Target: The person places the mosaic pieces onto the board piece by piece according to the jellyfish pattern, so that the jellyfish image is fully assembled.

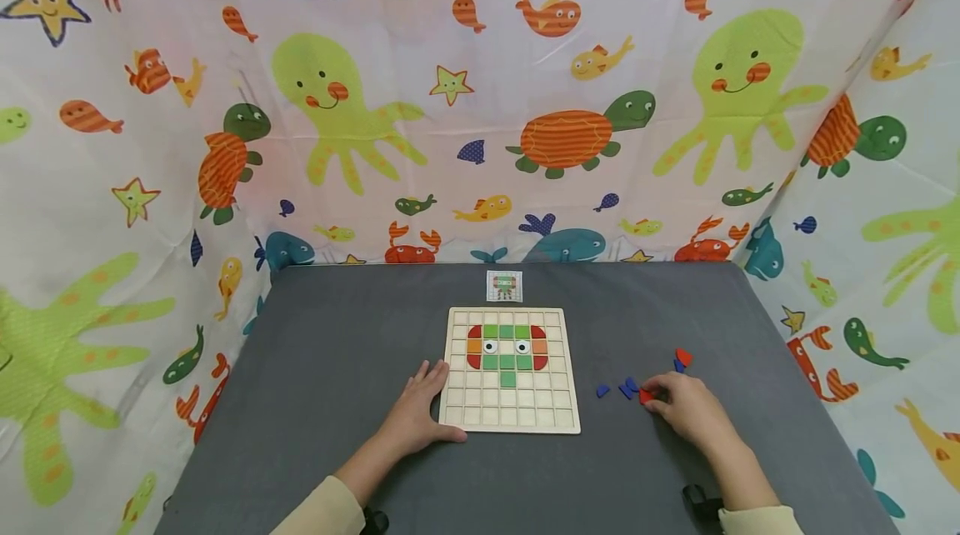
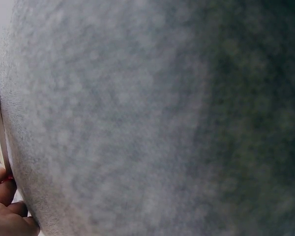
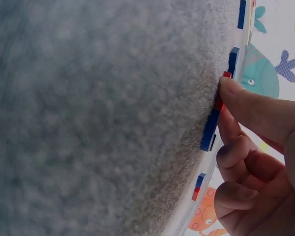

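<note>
A pale wooden grid board (image 1: 458,406) lies on the table, with green, red and orange tiles and two eye tiles set in its upper half. My left hand (image 1: 414,414) rests at its lower left corner, fingers along the left side and thumb by the front edge. To the board's right, my right hand (image 1: 692,410) pinches a small flat red block (image 1: 646,396) between thumb and forefinger. In the right wrist view that red block (image 3: 219,102) sits low over the cloth, with blue blocks (image 3: 210,132) right beside it.
Small blue blocks (image 1: 627,388) lie between the board and my right hand. Beyond that hand are another red block (image 1: 683,357) and a blue one (image 1: 678,367). A small picture card (image 1: 504,286) sits behind the board on the grey table (image 1: 337,335). A sea-animal curtain (image 1: 480,177) hangs behind.
</note>
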Demonstrator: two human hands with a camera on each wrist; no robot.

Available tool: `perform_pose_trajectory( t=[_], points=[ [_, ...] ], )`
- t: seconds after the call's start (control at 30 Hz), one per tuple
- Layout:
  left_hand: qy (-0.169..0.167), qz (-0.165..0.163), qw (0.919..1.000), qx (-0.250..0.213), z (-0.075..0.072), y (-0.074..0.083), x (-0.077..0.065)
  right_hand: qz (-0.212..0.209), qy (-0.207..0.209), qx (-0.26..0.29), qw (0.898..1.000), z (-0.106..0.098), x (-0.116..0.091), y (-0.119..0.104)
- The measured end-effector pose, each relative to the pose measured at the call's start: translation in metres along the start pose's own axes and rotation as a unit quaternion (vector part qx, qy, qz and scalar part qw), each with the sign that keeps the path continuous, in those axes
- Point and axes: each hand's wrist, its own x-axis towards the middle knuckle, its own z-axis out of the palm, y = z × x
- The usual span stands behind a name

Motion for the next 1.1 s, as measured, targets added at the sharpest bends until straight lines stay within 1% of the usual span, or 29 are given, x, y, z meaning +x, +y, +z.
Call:
perform_pose_trajectory(
  t=[0.3,0.47,0.63,0.77,0.9,1.03,1.1],
  points=[
    [-0.001,-0.001,1.0000,0.000,0.000,0.000,0.000,-0.035,0.014,-0.022,0.999,0.003,-0.001,-0.002],
    [0.000,-0.003,1.0000,0.001,0.001,0.000,0.000,-0.048,0.026,-0.010,0.998,0.001,-0.003,-0.004],
    [0.000,-0.002,1.0000,-0.001,0.000,0.000,0.000,-0.050,0.039,0.002,0.998,0.001,-0.003,-0.006],
    [0.002,-0.002,1.0000,0.001,0.000,-0.001,0.000,-0.064,0.063,0.004,0.996,0.001,-0.002,-0.009],
    [0.001,-0.002,1.0000,0.003,0.001,-0.002,0.001,-0.092,0.097,0.004,0.991,0.001,0.003,-0.015],
    [-0.001,-0.001,1.0000,0.008,0.002,-0.003,0.001,-0.117,0.132,0.000,0.984,0.002,0.008,-0.025],
    [-0.001,-0.001,1.0000,0.007,0.002,-0.002,0.001,-0.123,0.137,-0.004,0.983,0.002,0.012,-0.032]
  ],
)
